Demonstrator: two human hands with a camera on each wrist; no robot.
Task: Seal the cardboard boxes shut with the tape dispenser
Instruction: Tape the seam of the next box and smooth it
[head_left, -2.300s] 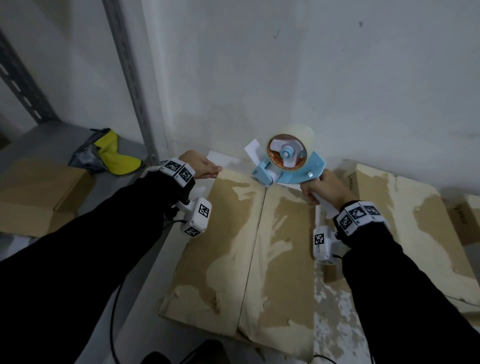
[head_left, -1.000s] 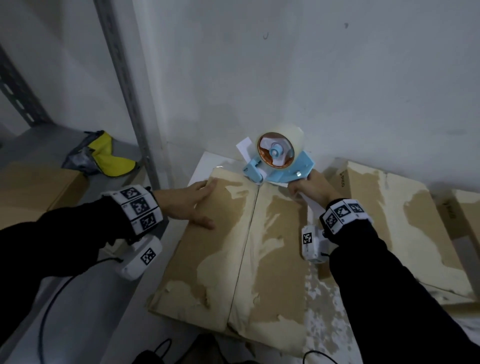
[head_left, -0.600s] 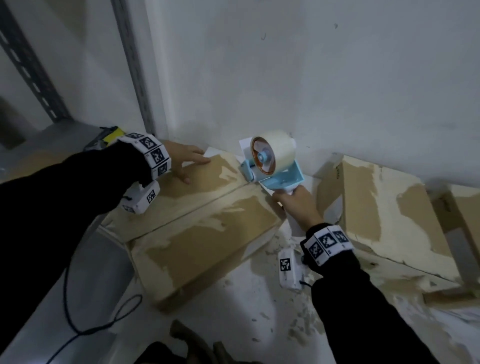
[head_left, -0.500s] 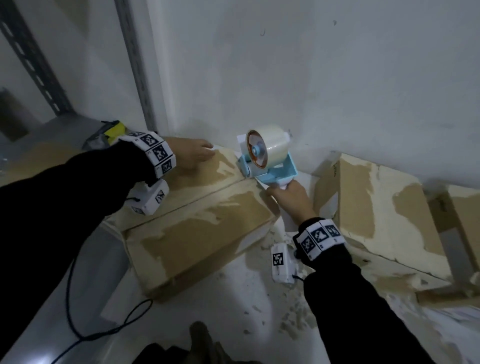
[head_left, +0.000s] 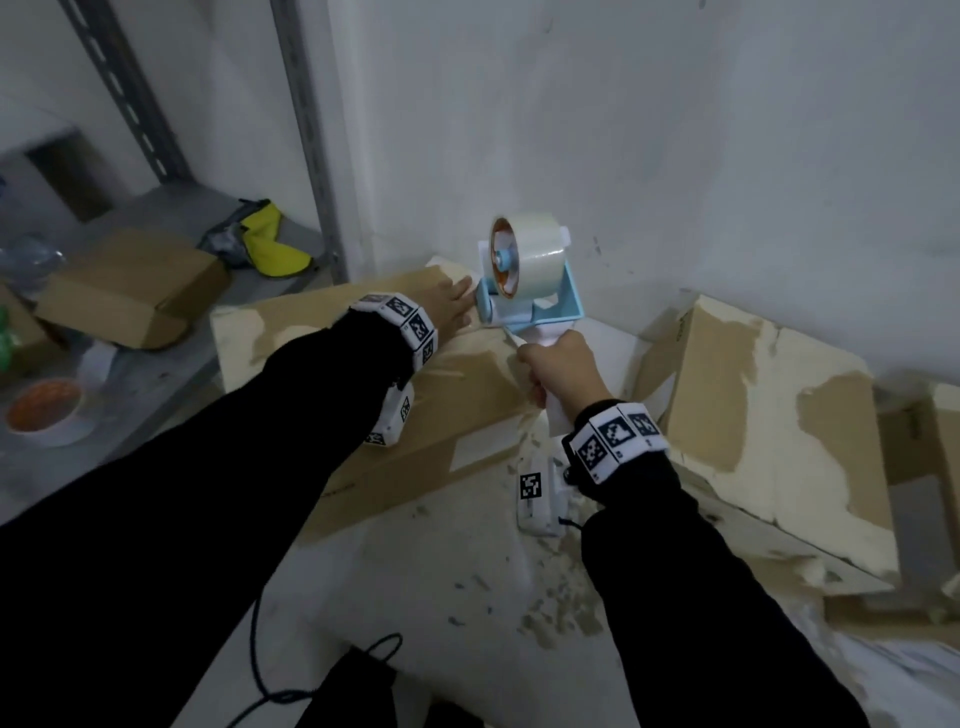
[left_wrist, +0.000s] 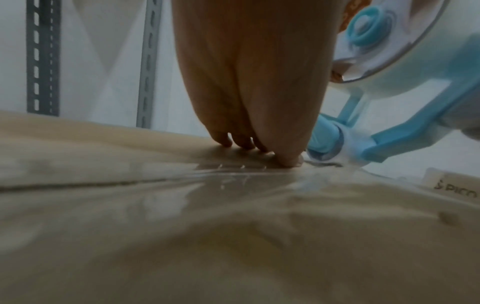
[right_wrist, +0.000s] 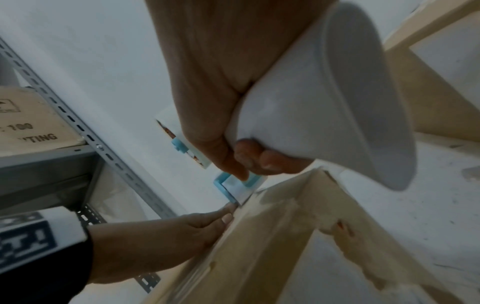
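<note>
Cardboard box (head_left: 457, 395) lies by the wall, the tape dispenser (head_left: 524, 280) at its far end; the right hand (head_left: 563, 371) is wrapped round the white handle. Left wrist view: the left hand (left_wrist: 254, 82) presses flat, fingers straight, on clear tape (left_wrist: 233, 172). Right wrist view: fingers (right_wrist: 259, 158) curl round the handle.

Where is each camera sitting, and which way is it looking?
Head: worn high, looking down at both black sleeves, the left hand pressing the cardboard box, the right hand gripping the tape dispenser.
Left wrist: low over the box top, looking along the straight fingers at the dispenser's roller.
Right wrist: under the right hand, looking past its curled fingers on the white handle.
Shared: the head and right wrist views both show the left hand beside the dispenser.
</note>
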